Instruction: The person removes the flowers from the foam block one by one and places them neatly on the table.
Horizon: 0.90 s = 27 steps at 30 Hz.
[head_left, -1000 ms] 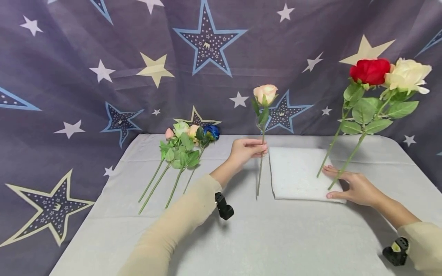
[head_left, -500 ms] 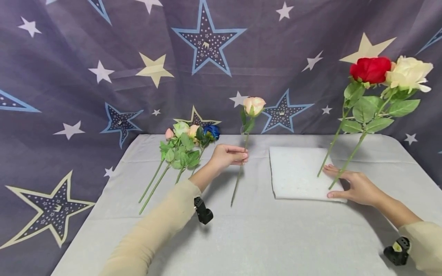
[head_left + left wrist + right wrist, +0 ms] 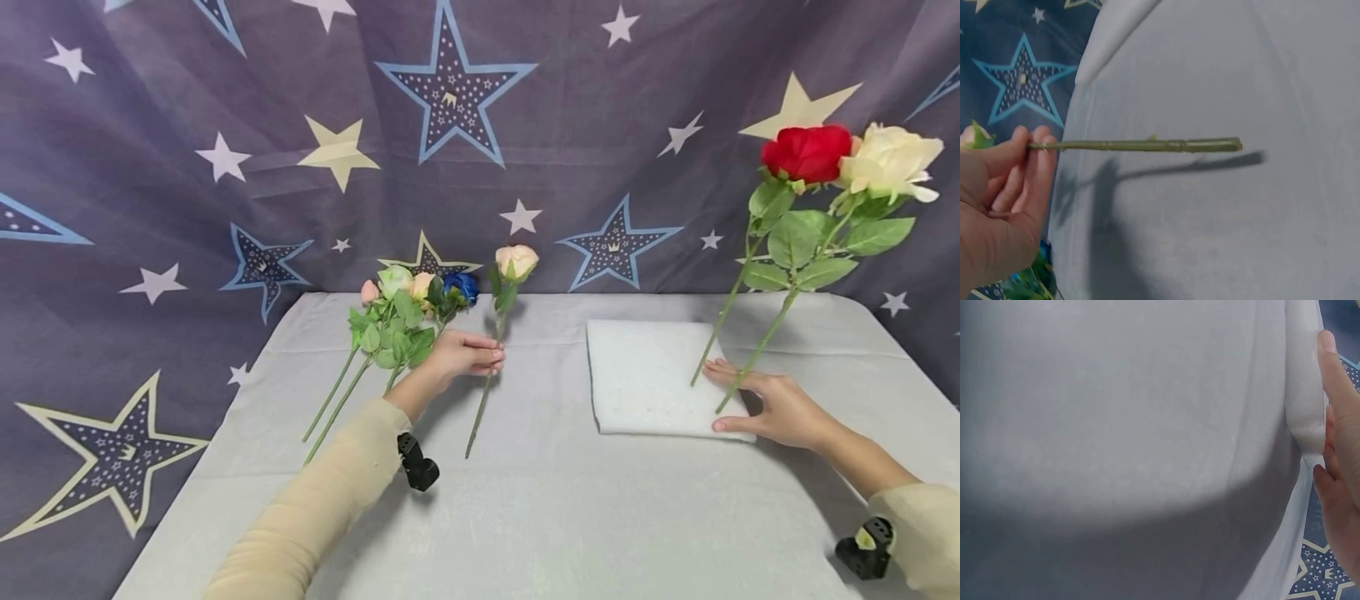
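Observation:
In the head view my left hand (image 3: 462, 357) pinches the stem of a peach rose (image 3: 517, 262), bloom up and stem leaning. Its stem end (image 3: 1213, 145) points away from the fingers in the left wrist view. My right hand (image 3: 780, 408) rests on the right front corner of a white foam block (image 3: 648, 379), fingers on top and thumb at the front edge. A red rose (image 3: 808, 154) and a cream rose (image 3: 888, 162) stand in the block, tilted right. In the right wrist view the foam (image 3: 1305, 375) lies beside the fingers.
Several artificial flowers lie at the back left of the grey-covered table (image 3: 525, 517), among them a blue rose (image 3: 459, 288) and a light green rose (image 3: 393, 279). Behind the table hangs a star-patterned curtain (image 3: 337, 75).
My left hand has carried the peach rose left and lower, away from the foam block towards the lying flowers. The right hand and the two standing roses have stayed in place.

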Motion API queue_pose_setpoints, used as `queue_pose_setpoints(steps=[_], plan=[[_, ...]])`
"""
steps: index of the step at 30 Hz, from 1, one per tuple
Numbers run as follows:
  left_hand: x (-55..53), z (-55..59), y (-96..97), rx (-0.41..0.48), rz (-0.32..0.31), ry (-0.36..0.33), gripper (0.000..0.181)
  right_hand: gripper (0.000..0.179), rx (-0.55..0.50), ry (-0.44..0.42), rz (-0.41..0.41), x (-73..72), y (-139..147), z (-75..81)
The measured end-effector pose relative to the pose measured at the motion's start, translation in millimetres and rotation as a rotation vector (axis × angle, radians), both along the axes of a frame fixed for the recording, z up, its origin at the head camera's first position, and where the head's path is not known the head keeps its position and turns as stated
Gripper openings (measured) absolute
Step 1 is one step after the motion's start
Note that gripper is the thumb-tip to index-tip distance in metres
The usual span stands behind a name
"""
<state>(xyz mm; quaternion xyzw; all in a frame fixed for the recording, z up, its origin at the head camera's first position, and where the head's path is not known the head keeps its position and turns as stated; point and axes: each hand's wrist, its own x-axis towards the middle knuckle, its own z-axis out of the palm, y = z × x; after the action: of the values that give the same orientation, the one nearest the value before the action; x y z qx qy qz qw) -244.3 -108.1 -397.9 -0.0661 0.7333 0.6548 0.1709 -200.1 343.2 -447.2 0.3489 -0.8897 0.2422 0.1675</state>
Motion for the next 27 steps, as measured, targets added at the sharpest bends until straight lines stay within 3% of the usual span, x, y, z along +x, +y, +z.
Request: queue_pose_setpoints(steps=[7, 12, 17, 27], plan=[[-1.2, -8.9, -15.4, -0.043, 0.031, -0.094, 0.032, 0.081, 0.004, -0.008, -0.008, 2.1, 0, -1.1], [-3.6, -9.4, -22.1, -0.056, 0.047, -0.122, 0.032, 0.081, 0.000, 0.004, -0.010, 1.3, 1, -0.1], [-6.1, -11.4, -28.8, -0.123, 0.068, -0.159, 0.031, 0.081, -0.003, 0.011, 0.003, 0.6, 0, -0.3], [-7.6, -16.0, -33.6, -0.176, 0.085, -0.138, 0.030, 0.081, 0.002, 0.007, -0.005, 0.4, 0, -0.5]])
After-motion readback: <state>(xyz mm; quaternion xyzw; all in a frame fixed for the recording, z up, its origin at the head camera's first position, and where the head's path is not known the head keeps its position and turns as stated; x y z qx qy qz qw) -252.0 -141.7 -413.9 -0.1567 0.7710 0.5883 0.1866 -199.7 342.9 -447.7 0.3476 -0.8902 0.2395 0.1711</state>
